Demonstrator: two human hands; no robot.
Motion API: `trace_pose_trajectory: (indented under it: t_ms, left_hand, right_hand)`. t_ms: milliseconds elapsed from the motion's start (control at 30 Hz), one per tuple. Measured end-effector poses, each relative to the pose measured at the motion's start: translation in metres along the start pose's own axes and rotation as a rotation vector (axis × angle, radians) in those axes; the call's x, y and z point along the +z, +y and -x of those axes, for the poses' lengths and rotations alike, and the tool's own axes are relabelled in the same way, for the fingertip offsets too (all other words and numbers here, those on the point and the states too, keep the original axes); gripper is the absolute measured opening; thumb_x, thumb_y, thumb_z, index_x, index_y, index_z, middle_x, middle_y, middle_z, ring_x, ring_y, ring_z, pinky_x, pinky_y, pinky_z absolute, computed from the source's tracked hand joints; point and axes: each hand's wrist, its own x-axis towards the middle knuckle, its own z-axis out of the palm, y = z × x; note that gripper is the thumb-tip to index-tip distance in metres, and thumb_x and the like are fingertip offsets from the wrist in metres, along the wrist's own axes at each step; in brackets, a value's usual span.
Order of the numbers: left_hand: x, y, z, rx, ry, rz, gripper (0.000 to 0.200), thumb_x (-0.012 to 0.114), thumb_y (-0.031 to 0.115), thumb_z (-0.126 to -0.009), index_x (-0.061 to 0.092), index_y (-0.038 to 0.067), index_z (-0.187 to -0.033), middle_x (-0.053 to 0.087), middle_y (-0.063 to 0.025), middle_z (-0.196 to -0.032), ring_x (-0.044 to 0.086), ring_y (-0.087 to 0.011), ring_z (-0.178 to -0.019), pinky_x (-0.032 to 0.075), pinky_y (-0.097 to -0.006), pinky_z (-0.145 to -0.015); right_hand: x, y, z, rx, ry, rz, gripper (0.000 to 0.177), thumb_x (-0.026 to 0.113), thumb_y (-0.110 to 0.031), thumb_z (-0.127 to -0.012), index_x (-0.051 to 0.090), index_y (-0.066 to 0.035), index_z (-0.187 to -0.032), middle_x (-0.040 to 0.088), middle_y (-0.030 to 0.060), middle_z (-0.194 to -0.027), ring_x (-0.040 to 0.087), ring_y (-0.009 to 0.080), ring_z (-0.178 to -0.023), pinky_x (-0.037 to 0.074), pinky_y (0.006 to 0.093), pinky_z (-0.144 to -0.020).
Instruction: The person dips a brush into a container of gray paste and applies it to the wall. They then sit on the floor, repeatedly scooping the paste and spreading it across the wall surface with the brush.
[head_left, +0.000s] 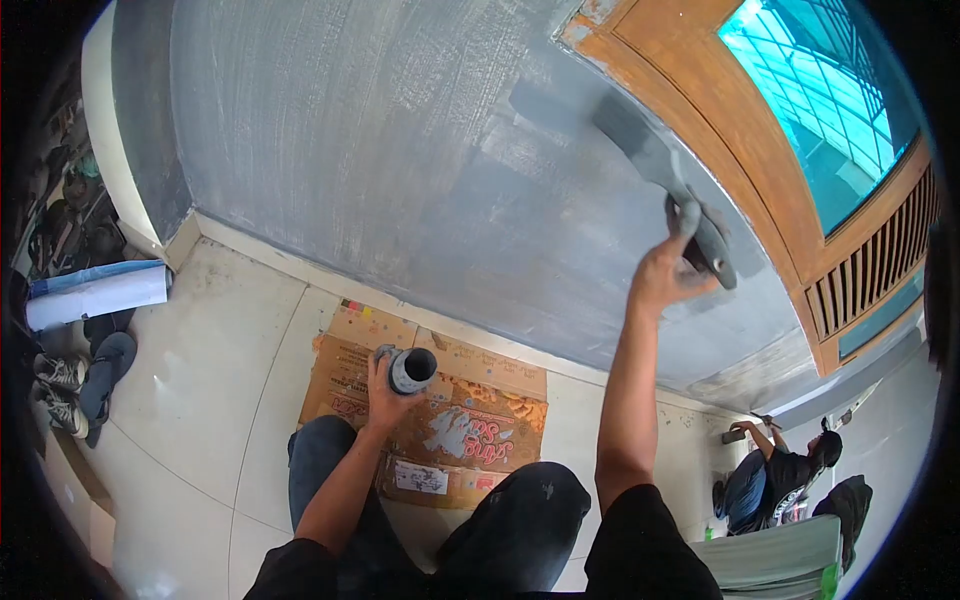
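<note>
1. Wall point(400, 150): rough grey plaster, streaky. Painting is the step in hand, close beside the wooden frame point(700, 110) (smooth, varnished).
2. Cardboard point(470, 430): flat, printed, spattered.
3. Brush point(650, 150): wide, paint-coated, bristles on the wall. Right hand point(665, 275) is closed round its handle.
4. Can point(412, 370): small cylinder over the cardboard, with the left hand point(385, 395) wrapped round it.
5. Next stroke probably calls for keeping the bristles off the frame.

I wear a black T-shirt point(640, 550) with short sleeves, so both my forearms are bare. My trousers point(525, 515) are dark denim, with a few pale specks on the right knee.
</note>
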Motion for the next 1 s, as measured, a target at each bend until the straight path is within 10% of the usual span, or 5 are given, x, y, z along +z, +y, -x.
trace_pose_trajectory:
  t_ms: [267, 600, 933, 1000]
  left_hand:
    - [-0.005, 0.0, 0.001, -0.026, 0.048, 0.043, 0.085, 0.094, 0.011, -0.052, 0.051, -0.001, -0.126, 0.046, -0.0228, -0.129, 0.052, -0.0452, -0.12, 0.047, -0.053, -0.098]
    - [0.0, 0.006, 0.0, -0.059, 0.022, 0.075, 0.087, 0.093, 0.009, -0.05, 0.053, 0.001, -0.127, 0.046, -0.0221, -0.131, 0.052, -0.0447, -0.121, 0.047, -0.0521, -0.099]
    - [-0.004, -0.003, -0.001, -0.018, -0.002, 0.033, 0.08, 0.092, 0.011, -0.055, 0.055, 0.002, -0.125, 0.045, -0.0236, -0.133, 0.05, -0.045, -0.124, 0.046, -0.0525, -0.102]
    - [-0.007, -0.005, -0.001, -0.019, 0.013, 0.036, 0.08, 0.092, 0.012, -0.055, 0.055, 0.002, -0.125, 0.045, -0.0236, -0.133, 0.05, -0.045, -0.125, 0.046, -0.0527, -0.102]
  right_hand:
    - [0.044, 0.023, 0.04, 0.053, -0.255, 0.055, 0.007, 0.073, -0.003, -0.091, 0.072, 0.004, -0.093, 0.072, 0.0062, -0.096, 0.067, 0.0149, -0.086, 0.052, 0.0258, -0.072]
    - [-0.183, 0.054, -0.032, -0.079, 0.029, 0.526, 0.013, 0.071, -0.004, -0.095, 0.065, 0.007, -0.099, 0.069, 0.0126, -0.103, 0.067, 0.019, -0.089, 0.058, 0.033, -0.079]
    - [0.009, 0.034, 0.076, -0.124, -0.149, 0.146, 0.021, 0.074, -0.009, -0.094, 0.064, 0.002, -0.108, 0.069, 0.0126, -0.106, 0.065, 0.018, -0.095, 0.054, 0.0289, -0.079]
    - [0.029, 0.031, 0.085, 0.135, -0.217, 0.059, 0.019, 0.076, -0.008, -0.091, 0.066, 0.003, -0.104, 0.071, 0.0121, -0.099, 0.067, 0.0178, -0.087, 0.053, 0.0277, -0.075]
